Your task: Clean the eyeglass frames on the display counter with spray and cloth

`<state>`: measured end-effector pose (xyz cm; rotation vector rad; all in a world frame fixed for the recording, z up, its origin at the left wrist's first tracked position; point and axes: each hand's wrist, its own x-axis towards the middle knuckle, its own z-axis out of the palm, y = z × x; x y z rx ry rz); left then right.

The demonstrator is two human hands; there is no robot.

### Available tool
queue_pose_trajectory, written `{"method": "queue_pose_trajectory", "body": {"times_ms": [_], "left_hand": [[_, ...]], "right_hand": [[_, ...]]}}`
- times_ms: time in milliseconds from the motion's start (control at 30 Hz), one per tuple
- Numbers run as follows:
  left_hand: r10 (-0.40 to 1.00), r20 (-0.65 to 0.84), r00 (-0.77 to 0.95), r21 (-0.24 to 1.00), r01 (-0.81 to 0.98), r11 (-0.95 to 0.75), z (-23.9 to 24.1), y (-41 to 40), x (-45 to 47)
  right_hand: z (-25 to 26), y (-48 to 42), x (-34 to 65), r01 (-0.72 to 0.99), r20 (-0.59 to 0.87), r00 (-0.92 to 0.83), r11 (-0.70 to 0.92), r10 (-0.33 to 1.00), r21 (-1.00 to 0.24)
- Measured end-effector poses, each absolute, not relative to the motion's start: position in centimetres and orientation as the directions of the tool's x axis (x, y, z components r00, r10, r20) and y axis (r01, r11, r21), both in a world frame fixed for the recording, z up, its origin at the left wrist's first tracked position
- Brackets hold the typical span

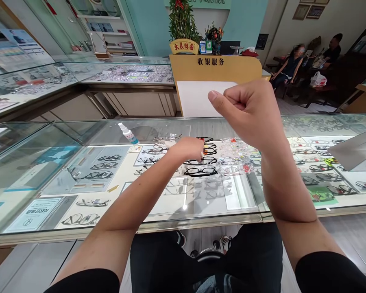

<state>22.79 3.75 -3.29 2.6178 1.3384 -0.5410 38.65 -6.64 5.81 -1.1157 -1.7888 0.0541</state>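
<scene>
Head view at an optician's counter. The left hand [189, 148] is stretched forward and lies low over the long glass-topped display counter [79, 134], knuckles up and fingers curled downward. Whether the fingers grip anything cannot be told, as they are hidden under the hand. Just to the right of this hand, and seemingly touching it, is a column of black plastic spectacle frames [200, 171], laid one behind another near the middle of the counter. Whether they rest on the glass or under it cannot be told.

The right hand [247, 110] is raised well above the counter with the forearm upright. It is closed in a loose fist, the thumb pressed along the index finger, and nothing shows in it.

To the right of the black frames lies a group of clear and pale spectacle frames [235, 159]. To the left of the left hand a small white spray bottle with a blue base [128, 133] lies tilted on the glass. More frames and printed cards fill the case on both sides.

Beyond the counter stands a yellow wooden cashier desk [215, 67] with a white panel [195, 99] on its front and a green potted plant [183, 20] on top. At far right two people sit at a dark table [323, 69]
</scene>
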Motion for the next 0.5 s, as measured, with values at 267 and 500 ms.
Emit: {"method": "queue_pose_trajectory", "body": {"times_ms": [267, 500], "left_hand": [[0.753, -0.393, 0.528, -0.083, 0.795, -0.601, -2.88, 3.29, 22.87], [0.777, -0.347, 0.525, -0.059, 0.815, -0.577, -2.71, 3.47, 22.5]], "right_hand": [[5.9, -6.83, 38.56, 0.648, 0.693, -0.097, 0.574, 0.714, -0.501], [5.98, -6.95, 38.56, 0.64, 0.686, -0.099, 0.574, 0.721, -0.511]]}}
